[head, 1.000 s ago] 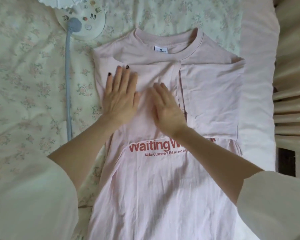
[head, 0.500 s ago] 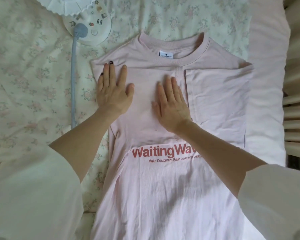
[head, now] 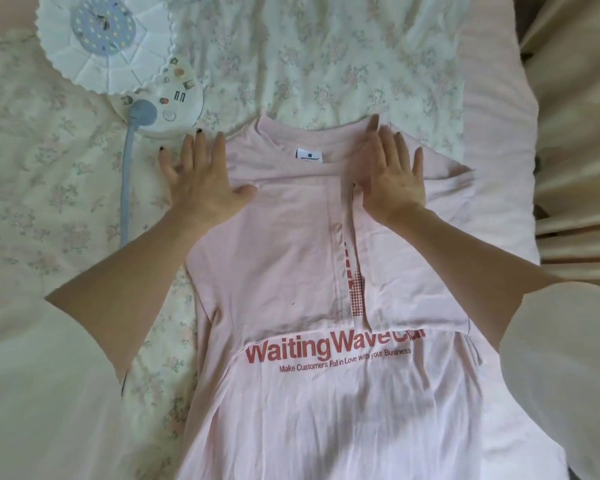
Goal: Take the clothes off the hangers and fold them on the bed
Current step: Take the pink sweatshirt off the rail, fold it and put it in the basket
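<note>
A pale pink T-shirt point(head: 281, 258) with red "Waiting Wave" print lies flat on the bed, collar away from me, both sleeves folded in over the chest. My left hand point(head: 201, 178) lies flat with straight, spread fingers on the shirt's left shoulder, fingertips reaching over its edge onto the floral bedspread point(head: 326, 64). On the right shoulder beside the collar my right hand point(head: 392, 174) presses flat, fingers straight. No hanger is in view.
A white round lamp point(head: 104, 39) with a scalloped shade, sticker-covered base and grey gooseneck lies on the bed just beyond my left hand. A pink blanket strip point(head: 492, 133) runs along the bed's right side, with beige curtains point(head: 575, 133) past it.
Both hands slid up and outward from the chest of the shirt to its shoulders, staying flat on the cloth. The head camera tilted further forward.
</note>
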`<state>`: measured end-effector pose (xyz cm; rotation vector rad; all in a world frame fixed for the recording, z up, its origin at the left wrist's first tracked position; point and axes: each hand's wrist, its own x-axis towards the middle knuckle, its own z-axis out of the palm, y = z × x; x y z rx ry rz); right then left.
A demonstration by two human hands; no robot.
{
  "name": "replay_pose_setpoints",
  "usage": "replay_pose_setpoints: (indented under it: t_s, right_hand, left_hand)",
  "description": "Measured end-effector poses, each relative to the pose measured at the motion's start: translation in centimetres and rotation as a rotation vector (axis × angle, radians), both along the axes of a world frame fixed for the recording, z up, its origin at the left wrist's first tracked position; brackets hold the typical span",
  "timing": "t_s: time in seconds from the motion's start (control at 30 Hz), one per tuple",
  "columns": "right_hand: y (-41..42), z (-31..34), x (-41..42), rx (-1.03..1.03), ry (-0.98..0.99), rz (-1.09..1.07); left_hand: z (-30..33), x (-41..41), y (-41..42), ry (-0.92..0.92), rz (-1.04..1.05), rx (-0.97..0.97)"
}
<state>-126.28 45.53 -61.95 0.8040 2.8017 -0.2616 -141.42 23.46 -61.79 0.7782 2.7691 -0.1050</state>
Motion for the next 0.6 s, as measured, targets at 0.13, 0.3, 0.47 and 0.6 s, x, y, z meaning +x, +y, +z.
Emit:
replay_pose_setpoints:
  t_s: [0.13, 0.3, 0.47, 0.6]
  right_hand:
    - [4.4, -0.1, 0.0, -0.046, -0.165, -0.114]
    - [6.5, 1.0, 0.7, -0.060, -0.139, -0.081]
    - [5.8, 3.2, 3.7, -0.095, -0.032, 0.004]
    - [4.2, 5.2, 8.0, -0.170, 0.038, -0.011]
  left_hand:
    - [0.9, -1.8, 1.5, -0.165, 0.067, -0.076]
    - [1.5, -2.5, 2.2, -0.374, 0.187, 0.243]
    - [4.1, 0.3, 0.7, -0.240, 0.028, 0.390]
    - [6.4, 4.2, -2.0, -0.047, -0.146, 0.360]
